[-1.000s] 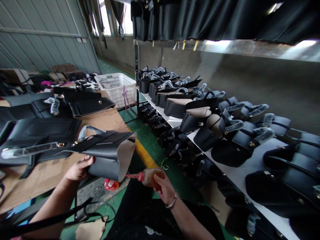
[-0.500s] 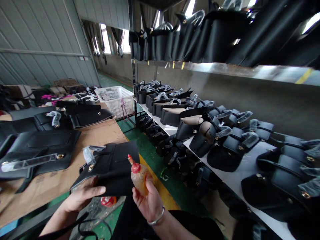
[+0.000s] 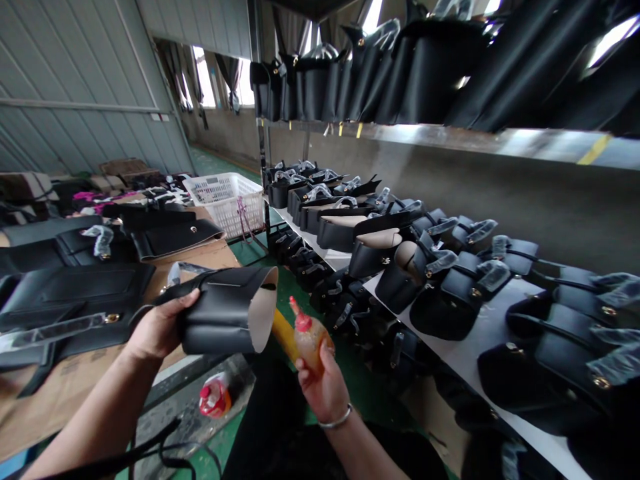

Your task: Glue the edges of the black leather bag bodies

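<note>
My left hand (image 3: 159,328) grips a black leather bag piece (image 3: 220,313) that is curled into a roll, its pale inner edge facing right. Just to its right my right hand (image 3: 323,385) holds a small squeeze bottle of amber glue (image 3: 309,337) upright, with its red nozzle pointing up and left toward the curled edge. A metal bangle sits on my right wrist. A thin black strap hangs below my left forearm.
A cardboard-covered table (image 3: 200,257) at the left carries flat black bag panels (image 3: 75,293). A white plastic basket (image 3: 225,200) stands behind it. Racks at the right hold rows of black bags (image 3: 440,280) on two levels. A second red-capped bottle (image 3: 215,395) lies on the floor.
The bag piece went from curled, to flat, to curled again. The glue bottle lifted from pointing sideways at the piece's edge to upright beside it.
</note>
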The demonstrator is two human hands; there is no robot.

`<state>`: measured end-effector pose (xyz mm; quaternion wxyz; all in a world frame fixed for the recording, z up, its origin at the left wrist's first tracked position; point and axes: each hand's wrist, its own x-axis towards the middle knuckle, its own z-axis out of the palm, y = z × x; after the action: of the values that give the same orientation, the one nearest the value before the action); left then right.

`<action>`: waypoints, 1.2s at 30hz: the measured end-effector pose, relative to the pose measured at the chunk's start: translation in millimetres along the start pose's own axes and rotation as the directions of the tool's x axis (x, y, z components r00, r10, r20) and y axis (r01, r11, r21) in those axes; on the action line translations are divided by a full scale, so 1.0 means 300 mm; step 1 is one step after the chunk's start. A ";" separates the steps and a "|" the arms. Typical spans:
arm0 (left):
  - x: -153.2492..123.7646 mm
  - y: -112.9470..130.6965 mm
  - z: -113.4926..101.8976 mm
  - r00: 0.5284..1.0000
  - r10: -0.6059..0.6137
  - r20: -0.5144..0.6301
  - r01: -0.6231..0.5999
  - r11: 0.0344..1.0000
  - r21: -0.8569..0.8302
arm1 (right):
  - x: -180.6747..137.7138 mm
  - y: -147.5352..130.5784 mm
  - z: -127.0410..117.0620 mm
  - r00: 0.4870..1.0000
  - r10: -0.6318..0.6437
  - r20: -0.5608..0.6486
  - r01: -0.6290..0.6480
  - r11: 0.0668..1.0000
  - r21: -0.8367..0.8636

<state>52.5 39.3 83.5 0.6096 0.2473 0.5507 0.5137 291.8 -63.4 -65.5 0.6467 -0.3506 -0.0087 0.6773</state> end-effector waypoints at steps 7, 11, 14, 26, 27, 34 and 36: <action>0.092 -0.136 -0.083 0.983 0.096 0.157 -0.077 0.989 -0.125 | 0.037 -0.136 -0.104 0.932 -0.345 -0.112 0.311 0.919 -0.240; 0.079 -0.256 -0.145 0.994 -0.097 0.052 0.102 0.989 -0.105 | 0.040 -0.159 -0.143 0.894 -0.432 -0.123 0.340 0.829 -0.444; 0.065 -0.278 -0.163 0.992 -0.123 0.027 0.125 0.988 -0.092 | 0.060 -0.173 -0.147 0.860 -0.508 -0.058 0.380 0.711 -0.591; 0.087 -0.258 -0.129 0.979 -0.201 -0.032 0.198 0.976 -0.089 | 0.211 -0.215 -0.087 0.778 -0.583 0.236 0.506 0.358 -0.785; 0.086 -0.255 -0.128 0.977 -0.210 -0.033 0.206 0.974 -0.090 | 0.218 -0.216 -0.087 0.780 -0.577 0.241 0.505 0.354 -0.787; 0.099 -0.244 -0.131 0.976 -0.214 -0.041 0.212 0.976 -0.042 | 0.241 -0.221 -0.087 0.806 -0.544 0.231 0.477 0.368 -0.798; 0.102 -0.242 -0.130 0.976 -0.218 -0.023 0.217 0.976 -0.025 | 0.240 -0.223 -0.086 0.814 -0.536 0.224 0.470 0.381 -0.796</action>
<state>37.8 31.0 -2.7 0.6578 0.1722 0.5766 0.4530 368.5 -0.3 -87.3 0.5788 -0.6143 -0.4065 0.3498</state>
